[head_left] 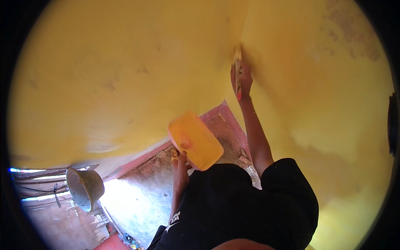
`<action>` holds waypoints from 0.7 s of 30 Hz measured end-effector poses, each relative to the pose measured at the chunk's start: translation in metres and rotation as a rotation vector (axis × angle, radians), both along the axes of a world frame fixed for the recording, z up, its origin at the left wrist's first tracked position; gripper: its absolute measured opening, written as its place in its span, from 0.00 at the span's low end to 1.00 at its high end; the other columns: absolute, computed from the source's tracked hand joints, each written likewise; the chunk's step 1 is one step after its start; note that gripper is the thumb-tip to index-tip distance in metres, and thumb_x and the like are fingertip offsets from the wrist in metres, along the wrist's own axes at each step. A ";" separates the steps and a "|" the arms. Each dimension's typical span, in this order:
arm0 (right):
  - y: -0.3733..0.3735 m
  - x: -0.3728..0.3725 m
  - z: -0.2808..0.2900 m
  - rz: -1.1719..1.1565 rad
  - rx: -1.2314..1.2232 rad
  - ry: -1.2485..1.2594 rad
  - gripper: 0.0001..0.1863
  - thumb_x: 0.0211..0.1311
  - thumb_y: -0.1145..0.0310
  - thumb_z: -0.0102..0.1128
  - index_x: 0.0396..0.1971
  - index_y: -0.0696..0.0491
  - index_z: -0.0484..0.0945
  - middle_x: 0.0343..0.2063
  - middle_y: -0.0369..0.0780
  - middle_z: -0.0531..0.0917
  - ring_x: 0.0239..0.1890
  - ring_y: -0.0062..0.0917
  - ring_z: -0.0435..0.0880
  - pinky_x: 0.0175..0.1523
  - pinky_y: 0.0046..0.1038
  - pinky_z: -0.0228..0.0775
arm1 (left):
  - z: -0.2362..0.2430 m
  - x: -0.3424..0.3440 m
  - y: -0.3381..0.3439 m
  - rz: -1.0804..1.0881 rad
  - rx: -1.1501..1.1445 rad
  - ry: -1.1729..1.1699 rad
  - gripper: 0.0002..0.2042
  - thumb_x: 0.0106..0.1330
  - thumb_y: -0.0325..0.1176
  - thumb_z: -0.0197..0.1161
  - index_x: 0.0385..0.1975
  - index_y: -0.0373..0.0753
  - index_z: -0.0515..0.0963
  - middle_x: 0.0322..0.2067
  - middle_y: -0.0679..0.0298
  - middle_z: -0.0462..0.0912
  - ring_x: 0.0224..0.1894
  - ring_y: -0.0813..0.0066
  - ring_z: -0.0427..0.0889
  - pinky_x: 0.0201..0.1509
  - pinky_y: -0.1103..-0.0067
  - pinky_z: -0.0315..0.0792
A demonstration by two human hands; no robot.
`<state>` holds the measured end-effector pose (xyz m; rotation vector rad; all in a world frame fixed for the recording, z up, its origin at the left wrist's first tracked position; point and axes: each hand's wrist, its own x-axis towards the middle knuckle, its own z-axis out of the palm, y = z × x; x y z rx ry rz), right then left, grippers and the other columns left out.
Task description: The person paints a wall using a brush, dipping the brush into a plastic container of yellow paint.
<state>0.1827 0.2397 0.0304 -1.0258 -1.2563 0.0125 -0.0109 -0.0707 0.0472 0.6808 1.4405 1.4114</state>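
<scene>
My right hand (246, 79) reaches up, its fingers wrapped round a paintbrush (238, 68). The yellow-coated bristle end meets the corner where two yellow walls (137, 62) join. Lower down, my left hand (180, 166) grips the edge of a rectangular plastic tub (176, 132), tilted in front of my body. Yellow colour covers the tub's inside; how much paint it holds I cannot tell. A yellow smear marks the left hand near the thumb.
Pink skirting (225, 111) runs along the foot of the walls. Rubble bits (161, 155) lie on the rough floor (141, 200) beside it. A grey bucket (93, 183) is at the left, near wooden poles (37, 179). A dark object (392, 125) shows at the right rim.
</scene>
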 end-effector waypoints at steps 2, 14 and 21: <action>0.010 -0.001 -0.061 -0.016 -0.035 -0.082 0.16 0.60 0.70 0.64 0.48 0.55 0.74 0.39 0.46 0.80 0.40 0.38 0.83 0.45 0.32 0.76 | -0.005 -0.001 0.000 0.014 0.019 -0.022 0.26 0.69 0.43 0.50 0.63 0.37 0.60 0.56 0.53 0.72 0.52 0.62 0.79 0.43 0.72 0.80; -0.087 0.032 -0.080 0.362 -0.187 0.420 0.21 0.64 0.70 0.62 0.54 0.53 0.67 0.46 0.40 0.77 0.45 0.23 0.78 0.46 0.27 0.75 | -0.008 0.004 0.002 0.131 0.040 0.035 0.27 0.71 0.45 0.52 0.63 0.34 0.62 0.54 0.56 0.74 0.55 0.69 0.75 0.50 0.74 0.74; -0.169 0.008 -0.021 0.565 -0.327 0.872 0.18 0.68 0.63 0.55 0.54 0.49 0.64 0.50 0.42 0.75 0.49 0.26 0.77 0.48 0.25 0.74 | -0.018 -0.008 -0.003 0.101 0.183 -0.018 0.24 0.70 0.39 0.54 0.62 0.34 0.62 0.52 0.58 0.75 0.52 0.73 0.75 0.52 0.77 0.73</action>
